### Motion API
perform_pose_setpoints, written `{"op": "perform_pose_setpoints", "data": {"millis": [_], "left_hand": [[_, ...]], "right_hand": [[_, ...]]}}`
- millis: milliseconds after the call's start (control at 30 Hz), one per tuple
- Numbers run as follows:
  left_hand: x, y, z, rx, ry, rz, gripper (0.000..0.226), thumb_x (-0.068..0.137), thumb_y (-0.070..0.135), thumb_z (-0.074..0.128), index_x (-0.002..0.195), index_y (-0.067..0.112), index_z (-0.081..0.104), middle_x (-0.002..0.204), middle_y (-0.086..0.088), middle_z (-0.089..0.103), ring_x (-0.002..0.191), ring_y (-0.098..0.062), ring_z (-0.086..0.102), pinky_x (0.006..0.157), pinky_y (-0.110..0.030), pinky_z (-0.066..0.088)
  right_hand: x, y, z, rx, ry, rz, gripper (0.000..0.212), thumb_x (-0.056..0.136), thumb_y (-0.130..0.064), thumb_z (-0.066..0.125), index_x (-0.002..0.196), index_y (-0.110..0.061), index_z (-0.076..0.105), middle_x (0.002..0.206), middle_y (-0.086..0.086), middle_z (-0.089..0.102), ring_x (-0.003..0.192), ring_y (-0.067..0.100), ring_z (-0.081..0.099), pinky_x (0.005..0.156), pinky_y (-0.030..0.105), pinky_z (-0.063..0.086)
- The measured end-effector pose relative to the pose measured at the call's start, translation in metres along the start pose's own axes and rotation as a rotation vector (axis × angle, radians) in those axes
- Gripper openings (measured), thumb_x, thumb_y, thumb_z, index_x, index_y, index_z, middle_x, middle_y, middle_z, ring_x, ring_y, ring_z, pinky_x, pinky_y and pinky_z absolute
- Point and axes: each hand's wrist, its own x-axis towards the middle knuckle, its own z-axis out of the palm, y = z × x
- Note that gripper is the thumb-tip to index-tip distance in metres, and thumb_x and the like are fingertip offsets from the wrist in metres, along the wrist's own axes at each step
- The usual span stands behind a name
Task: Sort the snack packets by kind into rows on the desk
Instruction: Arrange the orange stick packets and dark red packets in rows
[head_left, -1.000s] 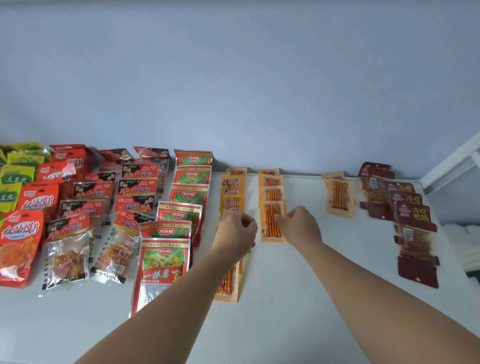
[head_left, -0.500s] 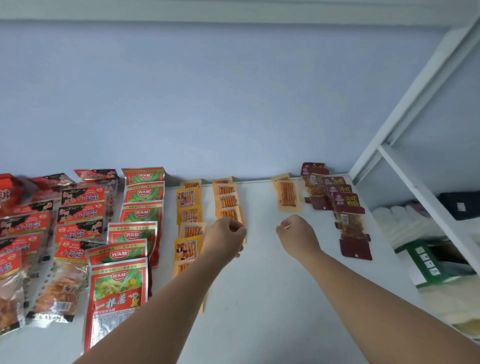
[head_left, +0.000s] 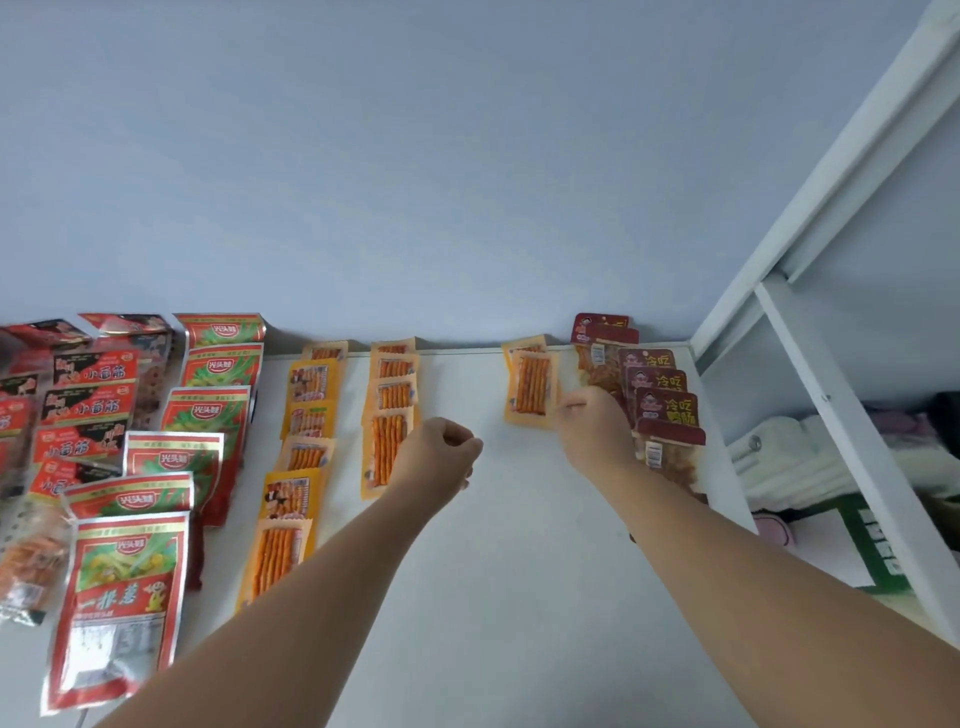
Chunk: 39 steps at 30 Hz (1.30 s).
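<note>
Right hand: out over the back right of the desk, thumb and forefinger pinched on the lower right corner of the lone orange packet. Packet flat on the desk near the back edge, overlapping a second one of the same kind behind it. Just left of the dark red row, well apart from the first orange row and second orange row.

Left hand: loose fist, thumb against forefinger, at the right edge of the front packet of the second orange row. Can't tell whether gripping that packet or only over it; nothing else visible in the fist.

Layout, left to right:
- red-black packets overlapping in columns at far left, partly cut by the frame
- red-green row from wall to near edge
- first orange row, six packets shingled
- second orange row, four packets, shorter
- gap, then the lone orange packet
- dark red row along the desk's right edge, partly behind the right hand

Blue wall behind. White shelf frame at right, white folded cloth on a shelf inside.
</note>
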Motion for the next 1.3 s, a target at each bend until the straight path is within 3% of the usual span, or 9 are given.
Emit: {"op": "perform_pose_setpoints", "data": {"millis": [233, 367, 533, 600, 700, 833, 1000, 1133, 1300], "left_hand": [[0.015, 0.024, 0.028, 0.015, 0.088, -0.008, 0.029, 0.092, 0.036, 0.070, 0.116, 0.023, 0.064, 0.103, 0.011, 0.068, 0.092, -0.008, 0.066, 0.069, -0.025, 0.052], [0.034, 0.044, 0.046, 0.041, 0.091, 0.026, 0.051, 0.092, 0.036, 0.071, 0.137, 0.018, 0.055, 0.126, 0.006, 0.063, 0.106, -0.009, 0.060, 0.083, -0.026, 0.047], [0.059, 0.067, 0.065, 0.006, 0.077, -0.044, 0.068, 0.090, 0.032, 0.073, 0.148, 0.014, 0.043, 0.142, -0.003, 0.057, 0.120, -0.019, 0.059, 0.092, -0.033, 0.052], [0.067, 0.071, 0.069, -0.045, 0.089, -0.088, 0.070, 0.088, 0.031, 0.075, 0.148, 0.014, 0.043, 0.138, -0.003, 0.060, 0.110, -0.017, 0.062, 0.078, -0.027, 0.051], [0.072, 0.072, 0.071, -0.129, 0.074, -0.160, 0.066, 0.084, 0.028, 0.079, 0.141, 0.011, 0.052, 0.121, -0.002, 0.070, 0.098, -0.019, 0.069, 0.065, -0.026, 0.051], [0.073, 0.055, 0.067, -0.121, 0.032, -0.138, 0.016, 0.085, 0.030, 0.082, 0.097, 0.020, 0.076, 0.077, 0.006, 0.076, 0.073, -0.010, 0.075, 0.061, -0.024, 0.059], [0.067, 0.039, 0.051, -0.250, -0.021, -0.121, 0.007, 0.091, 0.029, 0.077, 0.091, 0.023, 0.073, 0.077, 0.004, 0.079, 0.081, -0.019, 0.078, 0.079, -0.035, 0.064], [0.053, 0.034, 0.037, -0.182, 0.015, -0.065, 0.010, 0.095, 0.033, 0.071, 0.090, 0.026, 0.074, 0.073, 0.009, 0.078, 0.078, -0.016, 0.076, 0.069, -0.028, 0.062], [0.024, 0.025, 0.011, -0.136, 0.087, -0.030, 0.010, 0.095, 0.040, 0.070, 0.090, 0.031, 0.071, 0.074, 0.014, 0.076, 0.069, -0.003, 0.073, 0.057, -0.016, 0.053]], "right_hand": [[0.029, 0.002, -0.006, 0.094, -0.038, 0.039, 0.033, 0.096, -0.017, 0.058, 0.128, -0.011, 0.055, 0.120, 0.003, 0.063, 0.101, 0.021, 0.060, 0.080, 0.036, 0.054], [0.043, 0.002, -0.004, 0.146, -0.068, 0.036, 0.028, 0.096, -0.019, 0.059, 0.123, -0.015, 0.053, 0.107, -0.002, 0.055, 0.097, 0.021, 0.059, 0.071, 0.030, 0.051], [0.057, -0.006, 0.001, 0.161, -0.101, 0.045, 0.027, 0.100, -0.021, 0.056, 0.121, -0.004, 0.055, 0.107, 0.007, 0.067, 0.084, 0.018, 0.065, 0.058, 0.030, 0.052], [0.062, -0.010, 0.003, 0.177, -0.107, 0.082, 0.018, 0.100, -0.019, 0.056, 0.111, -0.005, 0.055, 0.091, 0.004, 0.066, 0.075, 0.016, 0.064, 0.057, 0.034, 0.054], [0.067, -0.014, 0.007, 0.173, -0.130, 0.161, 0.011, 0.095, -0.011, 0.054, 0.104, -0.005, 0.055, 0.076, 0.002, 0.055, 0.061, 0.013, 0.054, 0.045, 0.024, 0.037], [0.061, -0.011, 0.012, 0.223, -0.170, 0.190, 0.022, 0.099, -0.016, 0.051, 0.108, -0.004, 0.067, 0.095, 0.013, 0.068, 0.073, 0.021, 0.065, 0.049, 0.022, 0.041], [0.050, -0.005, 0.013, 0.308, -0.149, 0.114, 0.021, 0.095, -0.027, 0.066, 0.101, -0.010, 0.076, 0.089, 0.004, 0.074, 0.078, 0.019, 0.070, 0.060, 0.024, 0.046], [0.037, -0.011, 0.016, 0.428, -0.168, 0.141, 0.020, 0.090, -0.032, 0.073, 0.096, -0.013, 0.072, 0.087, 0.001, 0.074, 0.080, 0.017, 0.072, 0.067, 0.033, 0.058], [0.015, -0.017, 0.021, 0.532, -0.218, 0.138, 0.013, 0.088, -0.033, 0.074, 0.087, -0.020, 0.072, 0.077, -0.002, 0.074, 0.073, 0.015, 0.072, 0.058, 0.026, 0.054]]}}
